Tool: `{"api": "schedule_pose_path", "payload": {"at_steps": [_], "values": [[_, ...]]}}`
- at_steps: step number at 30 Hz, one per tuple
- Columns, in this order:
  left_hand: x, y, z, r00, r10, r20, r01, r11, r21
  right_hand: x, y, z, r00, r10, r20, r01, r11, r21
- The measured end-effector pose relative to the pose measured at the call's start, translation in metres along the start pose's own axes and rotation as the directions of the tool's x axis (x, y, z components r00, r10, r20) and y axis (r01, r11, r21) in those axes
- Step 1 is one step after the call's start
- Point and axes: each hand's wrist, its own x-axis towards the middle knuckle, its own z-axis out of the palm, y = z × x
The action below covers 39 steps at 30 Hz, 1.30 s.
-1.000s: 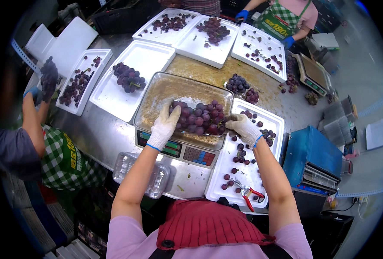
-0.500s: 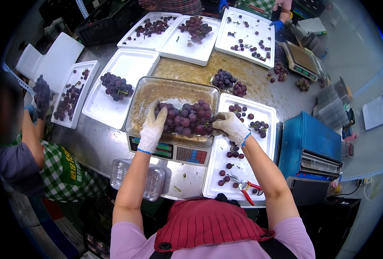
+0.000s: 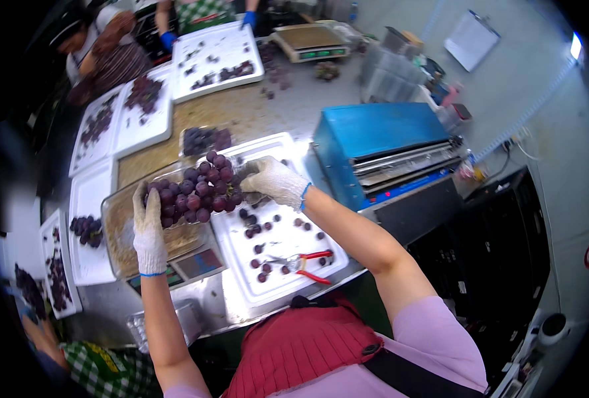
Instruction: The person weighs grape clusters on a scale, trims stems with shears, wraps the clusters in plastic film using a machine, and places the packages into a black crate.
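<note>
both hands wear white knit cotton gloves with blue cuffs. the left hand [image 3: 148,229] is flat and upright against the left side of a bunch of dark purple grapes [image 3: 194,194], fingers extended, pressing rather than curled. the right hand [image 3: 272,182] cups the bunch's right side, fingers bent around the round, glossy berries. the bunch is held between the two palms, above a clear, shallow rectangular tray [image 3: 119,229] that sits on a digital scale [image 3: 192,265] with a green display panel.

just right of the scale lies a white rectangular foam tray [image 3: 288,255] scattered with loose single grapes, and on it near its front edge a pair of red-handled snips [image 3: 301,262]. beyond the right hand stands a blue metal box-shaped wrapping machine [image 3: 374,142] with rollers along its front. further white trays [image 3: 145,116] with smaller grape bunches lie on the brushed steel table [image 3: 294,99]. other people's blue-gloved hands [image 3: 168,40] reach in at the far edge.
</note>
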Motion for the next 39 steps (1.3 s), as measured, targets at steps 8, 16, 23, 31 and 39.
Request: {"api": "schedule_pose_path", "payload": {"at_steps": [8,16,23,31,39], "values": [[-0.033,0.044,0.219,0.989,-0.001,0.149,0.01,0.998,-0.059,-0.1,-0.015,-0.205,0.99,-0.034,-0.135,0.027,0.998,-0.051],[-0.041,0.022,0.438,0.964,-0.029,0.264,0.045,0.997,-0.057,-0.151,-0.004,-0.423,0.975,0.081,-0.207,-0.098,0.992,-0.075],[-0.052,0.042,0.524,0.989,-0.042,0.139,0.016,0.983,0.185,-0.139,0.005,-0.512,0.974,0.112,-0.195,-0.118,0.993,-0.02],[-0.051,0.051,0.552,0.98,-0.128,0.152,0.101,0.98,0.17,-0.128,0.006,-0.556,0.982,0.131,-0.136,-0.146,0.984,-0.104],[-0.038,0.023,0.548,0.938,-0.268,0.22,0.247,0.962,0.118,-0.101,-0.047,-0.545,0.924,-0.355,-0.14,0.124,0.626,-0.77]]}}
